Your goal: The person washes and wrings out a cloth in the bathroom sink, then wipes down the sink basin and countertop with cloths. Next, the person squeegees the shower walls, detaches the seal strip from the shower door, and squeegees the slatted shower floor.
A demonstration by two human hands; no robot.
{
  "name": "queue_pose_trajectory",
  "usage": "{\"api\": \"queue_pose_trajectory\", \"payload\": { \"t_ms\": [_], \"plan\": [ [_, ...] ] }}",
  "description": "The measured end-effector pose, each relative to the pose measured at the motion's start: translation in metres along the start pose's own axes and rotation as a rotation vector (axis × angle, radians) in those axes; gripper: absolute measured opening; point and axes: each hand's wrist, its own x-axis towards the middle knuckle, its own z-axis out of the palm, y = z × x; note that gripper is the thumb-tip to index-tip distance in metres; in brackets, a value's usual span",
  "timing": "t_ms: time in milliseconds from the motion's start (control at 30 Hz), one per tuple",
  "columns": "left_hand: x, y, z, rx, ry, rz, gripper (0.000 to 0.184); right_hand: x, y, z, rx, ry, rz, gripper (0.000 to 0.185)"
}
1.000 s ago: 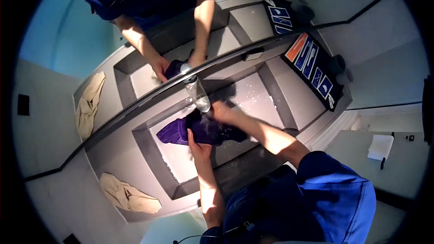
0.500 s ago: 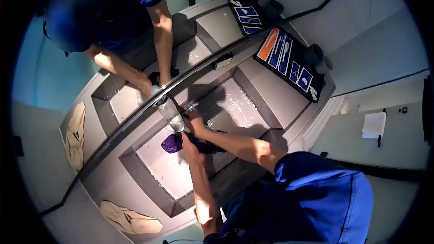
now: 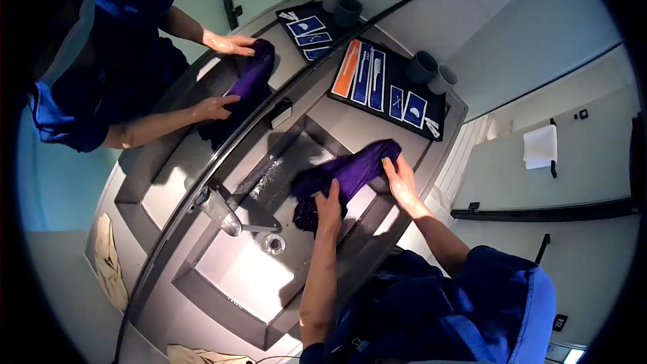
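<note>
A dark purple cloth, bunched and wet-looking, stretches over the right half of the sink. Its far right end is in my right hand, thumb and fingers closed on the folded edge. My left hand grips the nearer, darker bunched part, thumb pointing up across the fabric. To the left of both hands is the metal faucet, apart from the cloth. Below its spout the round drain is visible. The folds hide parts of my fingers.
A mirror behind the sink reflects my arms and the cloth. On the counter at the right, a black tray carries several blue packets and an orange one. Two grey cups stand beside it. A beige cloth lies at the lower left.
Both hands have moved right, away from the faucet, carrying the purple cloth up out of the basin. The cloth is now drawn out between them, and the drain has come into view.
</note>
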Motion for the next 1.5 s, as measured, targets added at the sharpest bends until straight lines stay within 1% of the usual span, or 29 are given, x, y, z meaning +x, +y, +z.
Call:
{"api": "queue_pose_trajectory", "payload": {
  "t_ms": [67, 100, 167, 200, 267, 333, 367, 400, 500, 600, 667, 700, 733, 767, 800, 833, 867, 900, 933, 967, 1067, 1133, 1200, 1233, 1267, 1300, 1333, 1433, 1500],
  "plan": [
    [0.004, 0.026, 0.021, -0.147, 0.027, -0.305, 0.055, 0.027, 0.053, 0.018, -0.534, -0.142, 0.123, 0.054],
    [0.027, 0.007, 0.019, -0.267, -0.051, -0.288, 0.053, 0.029, 0.087, 0.046, -0.728, -0.005, -0.293, 0.056],
    [0.051, -0.002, 0.004, -0.546, -0.146, -0.293, 0.047, 0.049, 0.048, 0.079, -0.697, -0.201, -0.350, 0.054],
    [0.057, 0.000, -0.014, -0.724, -0.155, -0.382, 0.046, 0.062, 0.050, 0.108, -0.652, -0.068, -0.583, 0.042],
    [0.052, 0.017, -0.048, -0.984, -0.326, -0.185, 0.045, 0.074, 0.028, 0.134, -0.623, -0.420, -0.899, 0.026],
    [0.058, 0.012, -0.088, -1.083, -0.289, 0.011, 0.049, 0.040, 0.004, 0.165, -0.144, -0.554, -0.746, 0.022],
    [0.048, 0.021, -0.113, -1.094, -0.405, 0.126, 0.053, 0.024, -0.002, 0.174, -0.125, -0.701, -0.673, 0.023],
    [0.031, 0.020, -0.129, -0.949, -0.255, 0.414, 0.056, 0.003, -0.007, 0.181, 0.133, -0.664, -0.588, 0.025],
    [-0.016, 0.028, -0.168, -0.976, -0.026, 0.460, 0.059, -0.022, -0.021, 0.212, 0.276, -0.678, -0.240, 0.027],
    [-0.029, 0.013, -0.151, -1.230, 0.133, 0.278, 0.057, -0.049, -0.029, 0.237, 0.016, -0.822, -0.401, 0.030],
    [0.022, -0.075, -0.175, -1.201, -0.377, 0.495, 0.053, -0.079, -0.040, 0.225, -0.042, -1.128, -0.590, 0.033],
    [0.051, -0.095, -0.165, -1.271, -0.662, 0.678, 0.051, -0.082, -0.042, 0.219, -0.141, -1.118, -0.602, 0.035],
    [0.047, -0.076, -0.148, -1.202, -0.464, 0.587, 0.050, -0.081, -0.048, 0.218, -0.236, -1.111, -0.616, 0.037],
    [0.045, -0.060, -0.131, -1.122, -0.284, 0.477, 0.048, -0.069, -0.042, 0.245, -0.576, -0.935, -0.477, 0.039],
    [0.014, -0.004, -0.119, -0.862, 0.328, 0.079, 0.048, -0.042, -0.039, 0.261, -0.466, -0.912, -0.252, 0.036],
    [0.032, -0.024, -0.126, -0.850, 0.318, 0.148, 0.049, -0.035, -0.015, 0.279, -0.159, -0.775, -0.285, 0.035],
    [0.008, 0.022, -0.114, -0.547, 0.627, 0.178, 0.045, -0.041, -0.021, 0.279, 0.144, -0.621, -0.293, 0.034],
    [0.011, 0.011, -0.145, -0.692, 0.240, 0.145, 0.048, -0.071, -0.018, 0.264, 0.175, -0.724, -0.248, 0.028],
    [0.020, 0.020, -0.168, -0.830, 0.008, 0.167, 0.049, -0.083, -0.028, 0.254, 0.109, -0.813, -0.304, 0.026],
    [0.022, 0.019, -0.174, -0.907, -0.035, 0.138, 0.050, -0.094, -0.041, 0.244, 0.048, -0.900, -0.364, 0.024],
    [0.001, 0.024, -0.134, -0.872, 0.408, -0.068, 0.053, -0.043, 0.024, 0.291, -0.437, -1.081, -0.825, 0.033],
    [0.031, -0.019, -0.135, -0.487, 0.701, -0.102, 0.047, -0.051, 0.017, 0.288, -0.167, -0.961, -0.629, 0.028],
    [0.007, 0.026, -0.166, -0.071, 0.660, 0.017, 0.043, -0.075, 0.007, 0.279, 0.283, -0.867, -0.366, 0.024],
    [0.020, 0.004, -0.194, 0.123, 0.507, 0.171, 0.040, -0.068, 0.012, 0.276, 0.078, -1.004, -0.086, 0.020],
    [0.003, 0.031, -0.198, 0.107, 0.440, 0.245, 0.033, -0.063, 0.004, 0.270, 0.231, -0.914, -0.164, 0.019],
    [0.005, 0.032, -0.210, 0.135, 0.261, 0.348, 0.031, -0.047, 0.021, 0.279, 0.216, -0.849, -0.207, 0.017],
    [-0.003, 0.027, -0.218, 0.270, 0.227, 0.428, 0.032, -0.035, 0.044, 0.286, 0.203, -0.784, -0.231, 0.016],
    [-0.019, 0.007, -0.232, 0.750, 0.205, 0.540, 0.058, -0.012, -0.001, 0.264, 0.262, -0.888, -0.109, 0.014],
    [-0.007, -0.022, -0.234, 0.947, 0.211, 0.635, 0.066, -0.016, -0.009, 0.257, 0.137, -0.908, -0.312, 0.010]
  ]
}}
